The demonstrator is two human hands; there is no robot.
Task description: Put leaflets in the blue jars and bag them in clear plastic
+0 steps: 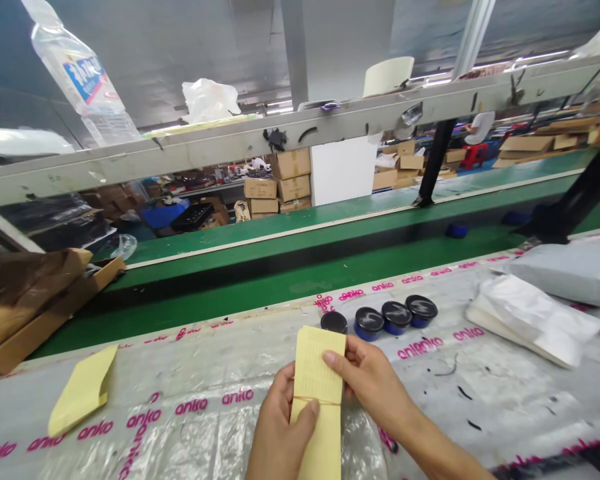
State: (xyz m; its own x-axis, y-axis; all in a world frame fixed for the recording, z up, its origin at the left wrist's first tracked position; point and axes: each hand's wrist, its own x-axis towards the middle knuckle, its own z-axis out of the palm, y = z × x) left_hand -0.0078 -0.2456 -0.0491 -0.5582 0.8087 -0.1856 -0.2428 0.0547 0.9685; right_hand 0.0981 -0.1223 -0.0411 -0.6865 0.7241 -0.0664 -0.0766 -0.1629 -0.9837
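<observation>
Both hands on the yellow paper stack. Left hand grips its left side, thumb across the front just below the rubber band, which runs around the stack. Right hand pinches the upper right side, thumb pressed on the printed face near the top, fingers behind. Both grips narrow, closed on paper only. Stack stands lengthwise away from the person, lower end cut off by the frame edge.

Just beyond the grip, four round caps, black tops; blue sides show on the right three, nearest one partly hidden behind the stack. Left of the grip, well apart: loose yellow sheet, bent. Right of the grip, well apart: white packet. Under it all, plastic cover with pink "anko" print. Farther past the caps, green belt; up beyond, shelf rail with clear bottle at left.
</observation>
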